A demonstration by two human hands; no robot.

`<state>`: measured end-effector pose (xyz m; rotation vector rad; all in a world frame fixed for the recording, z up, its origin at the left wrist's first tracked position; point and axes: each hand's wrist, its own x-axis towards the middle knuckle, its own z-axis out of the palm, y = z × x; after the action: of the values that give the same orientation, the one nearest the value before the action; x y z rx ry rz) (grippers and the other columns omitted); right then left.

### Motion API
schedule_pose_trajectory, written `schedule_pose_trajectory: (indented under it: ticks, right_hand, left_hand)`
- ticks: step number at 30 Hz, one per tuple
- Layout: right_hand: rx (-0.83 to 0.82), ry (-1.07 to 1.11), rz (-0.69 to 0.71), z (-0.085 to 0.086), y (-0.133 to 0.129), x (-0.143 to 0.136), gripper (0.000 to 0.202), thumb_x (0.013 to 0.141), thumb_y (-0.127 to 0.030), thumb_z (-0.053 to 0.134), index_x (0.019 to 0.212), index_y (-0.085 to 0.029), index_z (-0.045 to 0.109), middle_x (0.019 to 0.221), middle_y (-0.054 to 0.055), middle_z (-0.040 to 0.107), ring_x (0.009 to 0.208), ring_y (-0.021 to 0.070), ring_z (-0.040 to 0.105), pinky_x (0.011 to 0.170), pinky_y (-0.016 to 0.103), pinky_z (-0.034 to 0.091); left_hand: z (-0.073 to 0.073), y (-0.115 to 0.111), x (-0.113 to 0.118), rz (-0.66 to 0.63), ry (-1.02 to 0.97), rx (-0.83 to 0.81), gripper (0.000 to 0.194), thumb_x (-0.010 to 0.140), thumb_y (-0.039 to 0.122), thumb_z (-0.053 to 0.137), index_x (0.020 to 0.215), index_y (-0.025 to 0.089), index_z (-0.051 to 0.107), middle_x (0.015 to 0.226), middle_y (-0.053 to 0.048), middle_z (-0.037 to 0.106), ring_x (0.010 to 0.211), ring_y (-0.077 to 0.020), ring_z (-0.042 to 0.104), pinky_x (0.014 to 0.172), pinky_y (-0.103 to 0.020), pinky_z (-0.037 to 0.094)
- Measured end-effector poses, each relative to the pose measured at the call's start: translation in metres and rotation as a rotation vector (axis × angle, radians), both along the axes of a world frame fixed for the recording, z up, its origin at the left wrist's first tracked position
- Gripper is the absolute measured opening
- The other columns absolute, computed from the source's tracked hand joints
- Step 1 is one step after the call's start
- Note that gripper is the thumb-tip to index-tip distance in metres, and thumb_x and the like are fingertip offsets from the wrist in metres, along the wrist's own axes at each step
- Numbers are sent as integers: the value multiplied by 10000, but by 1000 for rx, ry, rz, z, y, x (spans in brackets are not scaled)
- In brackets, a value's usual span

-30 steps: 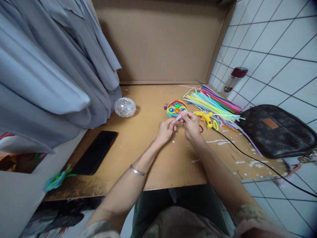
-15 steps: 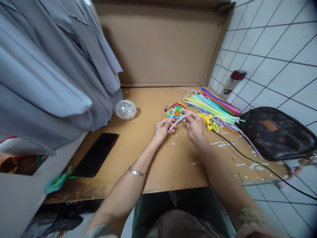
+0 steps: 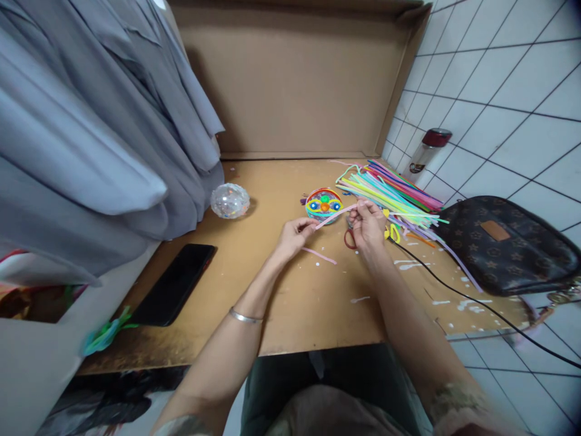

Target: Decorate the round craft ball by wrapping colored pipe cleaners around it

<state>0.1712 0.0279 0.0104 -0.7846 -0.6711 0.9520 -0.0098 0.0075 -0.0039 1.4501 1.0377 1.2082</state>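
Observation:
A pink pipe cleaner (image 3: pixel 334 216) is stretched between my two hands. My left hand (image 3: pixel 294 236) pinches its lower end, and my right hand (image 3: pixel 368 223) pinches the upper end. Below my left fingers a pink length (image 3: pixel 320 255) shows over the table; whether it belongs to the same pipe cleaner I cannot tell. Just beyond sits a round clear piece decorated with a colourful face (image 3: pixel 325 206), with blue eyes ringed in yellow and an orange nose. Beside my right hand lie red-handled scissors (image 3: pixel 349 239), partly hidden, and a yellow glue gun (image 3: pixel 393 232), mostly covered by the hand.
Many coloured pipe cleaners (image 3: pixel 385 191) lie at the back right, near a bottle (image 3: pixel 426 151) and a brown bag (image 3: pixel 508 245). A black cord (image 3: pixel 454 290) crosses the right side. On the left are a clear faceted ball (image 3: pixel 230 201), a phone (image 3: pixel 177 284) and grey cloth (image 3: pixel 91 133).
My right hand has moved right and my left slightly left, drawing the pink pipe cleaner out between them. The face and the red scissor handle now show; the glue gun is more covered.

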Motion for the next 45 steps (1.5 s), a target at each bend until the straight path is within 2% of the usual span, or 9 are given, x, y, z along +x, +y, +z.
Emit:
schedule_pose_trajectory:
  ticks: [3, 6, 12, 21, 28, 33, 38, 41, 45]
  right_hand:
    - [16, -24, -45, 1, -1, -3, 291, 658, -341, 827, 748, -213, 581, 577, -71, 607, 451, 54, 497, 442, 186, 376]
    - [13, -70, -78, 1, -2, -5, 294, 654, -365, 821, 743, -214, 585, 571, -74, 606, 445, 53, 492, 439, 188, 375]
    - [15, -62, -46, 1, -4, -8, 281, 662, -341, 821, 759, -208, 594, 574, -73, 615, 458, 54, 521, 464, 186, 412]
    - [36, 0, -22, 6, -9, -12, 300, 617, -286, 829, 789, -212, 596, 555, -71, 656, 447, 64, 564, 457, 169, 457]
    - [23, -47, 11, -1, -6, -9, 258, 673, -342, 801, 802, -204, 625, 586, -44, 679, 462, 81, 580, 459, 188, 476]
    - [36, -351, -158, -9, 1, -2, 192, 827, -378, 649, 905, -206, 686, 708, -7, 685, 566, 110, 599, 564, 251, 518]
    - [228, -891, -412, -3, -9, 2, 253, 897, -225, 480, 986, -224, 717, 998, 82, 678, 952, 222, 650, 885, 410, 538]
    - [309, -1151, -488, 3, -17, 1, 286, 902, -160, 448, 1003, -222, 708, 985, 91, 635, 973, 242, 623, 888, 423, 520]
    - [316, -1366, -484, 2, -19, 0, 234, 944, -205, 467, 953, -207, 702, 950, 103, 623, 908, 250, 594, 822, 406, 500]
  left_hand:
    - [2, -1, 1, 120, -53, 73, 201, 809, 324, 663, 877, 159, 755, 797, -34, 722, 756, -150, 615, 761, -254, 463]
    - [4, -6, 2, 191, 20, 181, 224, 852, 356, 643, 925, 178, 757, 838, -44, 722, 756, -151, 599, 761, -262, 467]
    - [3, -11, 2, 176, 286, 413, 180, 864, 348, 672, 899, 216, 789, 825, -71, 701, 729, -160, 594, 746, -271, 461]
    - [-13, 0, -2, 254, 518, 697, 284, 937, 385, 586, 982, 169, 766, 784, -85, 711, 668, -145, 606, 666, -256, 479]
    - [-16, 4, -6, 325, 581, 780, 329, 991, 338, 486, 952, 162, 761, 764, -89, 685, 689, -149, 614, 649, -248, 471]
    - [-14, 6, -12, 371, 575, 769, 308, 989, 327, 491, 939, 162, 747, 790, -87, 680, 716, -150, 614, 667, -248, 467]
    - [-14, 6, -12, 392, 572, 783, 311, 991, 329, 486, 937, 159, 741, 775, -79, 671, 685, -141, 592, 639, -245, 446]
    - [-15, 7, -12, 400, 565, 773, 302, 990, 323, 488, 939, 162, 739, 790, -78, 673, 691, -140, 589, 640, -244, 442]
    - [-15, 6, -13, 421, 548, 750, 280, 984, 303, 496, 936, 169, 736, 778, -67, 656, 689, -137, 580, 634, -242, 433]
